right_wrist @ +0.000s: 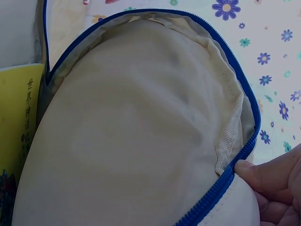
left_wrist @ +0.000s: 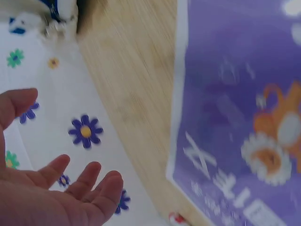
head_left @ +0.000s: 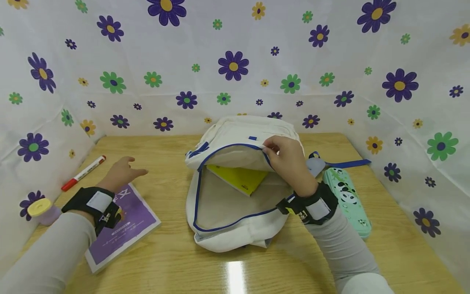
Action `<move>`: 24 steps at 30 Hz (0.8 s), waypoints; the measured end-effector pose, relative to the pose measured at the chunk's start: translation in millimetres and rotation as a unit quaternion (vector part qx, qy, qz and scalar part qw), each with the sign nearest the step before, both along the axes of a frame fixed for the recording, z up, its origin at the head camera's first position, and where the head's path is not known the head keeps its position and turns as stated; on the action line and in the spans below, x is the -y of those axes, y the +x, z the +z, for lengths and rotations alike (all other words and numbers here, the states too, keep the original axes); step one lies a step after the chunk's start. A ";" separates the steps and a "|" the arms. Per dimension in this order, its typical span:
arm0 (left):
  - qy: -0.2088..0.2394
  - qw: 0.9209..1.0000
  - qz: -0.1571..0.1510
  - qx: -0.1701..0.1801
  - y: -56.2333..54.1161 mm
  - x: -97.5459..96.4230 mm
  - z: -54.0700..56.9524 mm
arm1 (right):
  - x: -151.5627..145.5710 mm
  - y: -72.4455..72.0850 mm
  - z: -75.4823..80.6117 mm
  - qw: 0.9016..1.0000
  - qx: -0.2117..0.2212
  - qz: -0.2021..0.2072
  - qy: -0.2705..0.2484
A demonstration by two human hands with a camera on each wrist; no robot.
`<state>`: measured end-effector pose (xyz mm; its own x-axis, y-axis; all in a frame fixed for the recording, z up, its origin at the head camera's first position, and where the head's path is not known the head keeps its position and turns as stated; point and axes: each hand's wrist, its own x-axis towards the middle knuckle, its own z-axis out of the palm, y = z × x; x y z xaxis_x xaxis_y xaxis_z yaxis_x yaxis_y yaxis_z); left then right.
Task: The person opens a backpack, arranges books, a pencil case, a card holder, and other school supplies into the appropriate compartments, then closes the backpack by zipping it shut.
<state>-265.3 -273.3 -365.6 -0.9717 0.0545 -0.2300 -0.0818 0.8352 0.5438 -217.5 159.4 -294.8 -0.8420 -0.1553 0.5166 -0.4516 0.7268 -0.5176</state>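
A white backpack (head_left: 235, 228) with blue zipper edging lies unzipped on the table, its mouth facing me. Inside it is a yellow book (head_left: 242, 179), whose cover also shows at the left edge of the right wrist view. My right hand (head_left: 288, 159) pinches the zippered edge (right_wrist: 230, 172) of the raised flap between thumb and fingers. Over the table on the left, my left hand (head_left: 123, 173) is held in the air with fingers spread and nothing in them. Below that wrist lies a purple book (head_left: 128, 224), partly covered by the forearm.
A red-capped white marker (head_left: 83, 173) lies at the back left. Left of the forearm stands a yellow-lidded jar (head_left: 44, 211). To the right of the backpack lies a mint panda pencil case (head_left: 346, 200), with a blue strap (head_left: 349, 164) behind it. Flower-printed cloth walls off the back and sides.
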 end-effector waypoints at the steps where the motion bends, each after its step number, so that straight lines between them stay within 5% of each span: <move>1: -0.019 1.000 -0.005 -0.013 -2.6 5.2 -0.3 | 0.1 0.0 0.3 1.000 0.000 -0.001 0.000; 7: -0.084 0.994 -0.027 -0.058 -12.5 41.3 -9.3 | 0.4 0.7 1.4 1.000 0.002 -0.003 -0.002; 12: -0.103 0.993 -0.030 -0.048 -10.8 74.3 -23.5 | 2.8 1.1 2.4 1.000 0.003 0.004 -0.003; 19: -0.105 0.994 -0.020 0.012 -3.2 107.0 -39.7 | 4.5 2.4 2.3 1.000 0.002 0.005 -0.007; 24: -0.127 0.987 -0.018 0.096 8.7 120.9 -47.5 | 6.0 3.7 0.9 1.000 0.007 0.014 -0.008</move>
<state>-256.6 -394.2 -413.1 -0.9071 0.0043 -0.4209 -0.1318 0.9467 0.2939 -213.7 153.4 -293.9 -0.8448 -0.1712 0.5070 -0.4646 0.7047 -0.5362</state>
